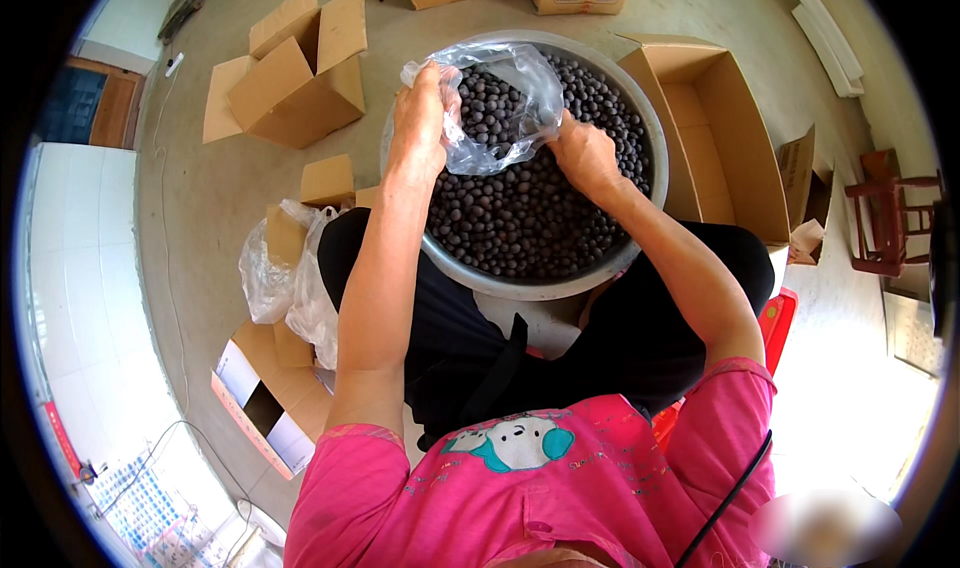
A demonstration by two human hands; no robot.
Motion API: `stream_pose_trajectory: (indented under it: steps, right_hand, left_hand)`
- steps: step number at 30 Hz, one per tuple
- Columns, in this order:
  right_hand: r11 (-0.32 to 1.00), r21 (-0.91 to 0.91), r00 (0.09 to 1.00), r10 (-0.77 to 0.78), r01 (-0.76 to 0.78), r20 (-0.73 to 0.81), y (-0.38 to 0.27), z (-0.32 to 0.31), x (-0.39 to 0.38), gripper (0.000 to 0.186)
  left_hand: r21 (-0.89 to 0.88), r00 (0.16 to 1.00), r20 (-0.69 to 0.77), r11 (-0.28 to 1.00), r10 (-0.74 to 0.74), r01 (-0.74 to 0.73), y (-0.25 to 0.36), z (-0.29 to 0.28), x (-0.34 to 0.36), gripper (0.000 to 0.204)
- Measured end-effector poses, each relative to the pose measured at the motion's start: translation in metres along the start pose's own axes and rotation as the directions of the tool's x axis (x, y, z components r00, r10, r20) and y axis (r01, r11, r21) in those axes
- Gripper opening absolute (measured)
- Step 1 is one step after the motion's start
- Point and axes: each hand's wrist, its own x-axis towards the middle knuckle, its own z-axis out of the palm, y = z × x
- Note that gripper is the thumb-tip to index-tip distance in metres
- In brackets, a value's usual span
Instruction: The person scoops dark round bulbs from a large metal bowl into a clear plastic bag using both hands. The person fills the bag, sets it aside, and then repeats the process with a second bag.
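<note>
A wide metal basin (540, 290) in front of my lap is full of small, round, dark balls (520, 218), nuts or dried fruit by their look. Over its far left part I hold a clear plastic bag (542, 86) with its mouth spread wide. My left hand (420, 123) grips the bag's left edge, thumb and fingers closed on the film. The right edge is pinched in my right hand (585, 155), low over the balls. More dark balls show through the bag's mouth; whether they lie inside it or beneath it, I cannot tell.
An open cardboard box (710, 138) stands close at the basin's right. Another open carton (305, 78) sits at the far left, with crumpled plastic bags (312, 288) nearer my left knee. A flattened carton (275, 398) lies left of me. A wooden chair (885, 228) stands far right.
</note>
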Motion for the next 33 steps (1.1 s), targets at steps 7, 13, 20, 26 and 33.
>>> stream_pose_trajectory:
  steps: [7,13,20,26,33]
  right_hand:
    - [0.986,0.121,0.971,0.134,-0.112,-0.197,0.008,-0.033,0.028,0.025]
    - [0.942,0.330,0.910,0.188,-0.061,-0.370,-0.016,-0.080,0.058,0.036]
    - [0.732,0.671,0.955,0.267,-0.115,-0.127,-0.050,-0.067,0.083,0.040]
    - [0.726,0.672,0.985,0.169,-0.146,0.032,-0.074,-0.025,0.087,0.039]
    - [0.684,0.704,0.978,0.072,-0.190,0.195,-0.085,-0.024,0.078,0.038]
  left_hand:
    - [0.015,1.000,-0.021,1.000,0.018,-0.017,0.001,0.000,-0.001,0.039]
    - [0.019,1.000,-0.023,1.000,0.020,-0.020,0.003,0.001,-0.002,0.039]
    - [0.028,0.999,-0.027,0.999,0.030,-0.030,0.002,-0.005,-0.002,0.035]
    - [0.047,1.000,-0.006,0.999,0.019,-0.019,0.002,-0.001,-0.004,0.037]
    - [0.029,0.999,-0.033,0.999,0.024,-0.024,0.001,-0.007,-0.001,0.036]
